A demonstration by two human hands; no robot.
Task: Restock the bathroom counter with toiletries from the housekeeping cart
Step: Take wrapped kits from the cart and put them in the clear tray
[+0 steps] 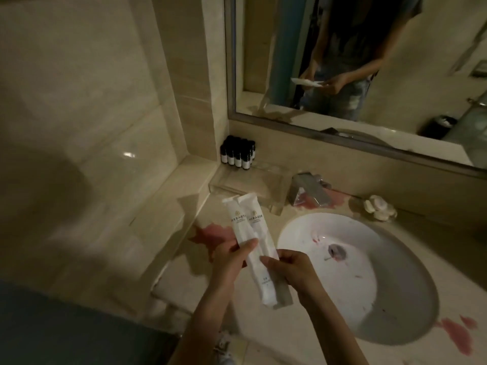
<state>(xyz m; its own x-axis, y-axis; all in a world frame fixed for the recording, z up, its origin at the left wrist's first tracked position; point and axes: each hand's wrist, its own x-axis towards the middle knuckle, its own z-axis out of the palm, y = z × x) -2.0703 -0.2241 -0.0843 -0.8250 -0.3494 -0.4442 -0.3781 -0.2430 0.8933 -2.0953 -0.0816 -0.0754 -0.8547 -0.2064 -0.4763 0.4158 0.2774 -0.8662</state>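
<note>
Two long white toiletry packets (251,233) with gold print are held together above the counter's left part, their tops fanned apart. My left hand (232,259) grips them from the left, thumb across the front. From the right, my right hand (290,270) pinches the same packets lower down. A clear acrylic tray (247,184) lies on the beige counter (290,335) just beyond the packets. Several small dark bottles (238,152) with white labels stand in the back corner behind the tray.
A white oval sink (355,272) with pink stains fills the counter's right. A chrome faucet (308,189) stands behind it, with small white soaps (379,206) to its right. Pink stains mark the counter. The mirror (369,61) reflects a person. Tiled wall at left.
</note>
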